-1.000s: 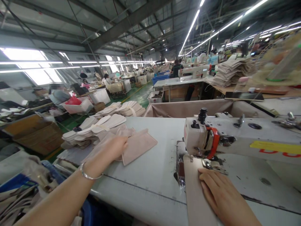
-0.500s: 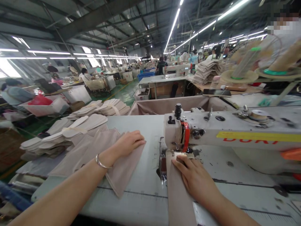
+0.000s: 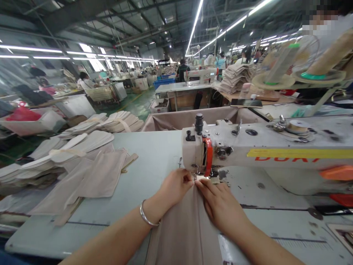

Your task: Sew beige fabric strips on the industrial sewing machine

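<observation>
Under the head of a white sewing machine [image 3: 228, 140] lies a long beige fabric piece [image 3: 184, 228], which hangs down towards me over the table edge. My left hand [image 3: 176, 186], with a silver bangle at the wrist, pinches the fabric's edge just in front of the needle area. Close beside it, my right hand [image 3: 220, 198] presses on the fabric with its fingers bent together near the presser foot. The two hands' fingertips almost meet there. The needle itself is hidden by the hands and machine head.
Loose beige fabric pieces [image 3: 96, 176] lie on the left of the table [image 3: 146, 154]. Beyond them are bundled stacks of cut pieces [image 3: 91, 143]. A fabric-lined bin [image 3: 165, 119] stands behind the table. Thread cones [image 3: 281, 66] rise at the right; co-workers sit further off.
My left hand has moved right from the loose pieces to the machine, bringing a fabric piece alongside the one under my right hand. My right hand remains by the presser foot. The view has shifted slightly.
</observation>
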A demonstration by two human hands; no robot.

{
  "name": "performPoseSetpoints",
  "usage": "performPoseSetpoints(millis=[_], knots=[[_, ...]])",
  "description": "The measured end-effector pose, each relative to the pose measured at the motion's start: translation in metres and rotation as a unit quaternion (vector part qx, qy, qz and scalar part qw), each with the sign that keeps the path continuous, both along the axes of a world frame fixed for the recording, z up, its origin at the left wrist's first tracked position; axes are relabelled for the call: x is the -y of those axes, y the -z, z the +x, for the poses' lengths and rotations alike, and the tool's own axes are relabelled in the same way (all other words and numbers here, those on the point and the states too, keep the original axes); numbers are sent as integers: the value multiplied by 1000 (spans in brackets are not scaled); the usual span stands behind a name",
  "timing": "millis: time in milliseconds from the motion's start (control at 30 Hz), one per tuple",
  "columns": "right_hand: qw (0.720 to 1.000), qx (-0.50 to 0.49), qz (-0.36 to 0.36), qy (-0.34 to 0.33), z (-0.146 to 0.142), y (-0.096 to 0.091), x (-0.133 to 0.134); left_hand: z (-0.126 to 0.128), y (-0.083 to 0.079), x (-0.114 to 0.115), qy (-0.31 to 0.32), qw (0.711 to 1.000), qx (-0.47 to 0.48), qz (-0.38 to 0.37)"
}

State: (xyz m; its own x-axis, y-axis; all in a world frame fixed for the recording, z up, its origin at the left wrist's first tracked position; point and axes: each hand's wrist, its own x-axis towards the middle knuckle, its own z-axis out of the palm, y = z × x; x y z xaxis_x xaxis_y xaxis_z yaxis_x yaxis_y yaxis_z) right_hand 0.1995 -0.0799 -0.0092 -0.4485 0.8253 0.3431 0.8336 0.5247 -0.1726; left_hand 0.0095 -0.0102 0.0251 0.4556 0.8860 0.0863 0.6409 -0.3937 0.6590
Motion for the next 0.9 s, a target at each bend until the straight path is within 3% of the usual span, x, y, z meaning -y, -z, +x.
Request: performPoseSetpoints(millis=[900], knots=[[1000, -9, -19, -6, -1, -4, 1, 17, -1, -5, -92, 990, -94, 45]])
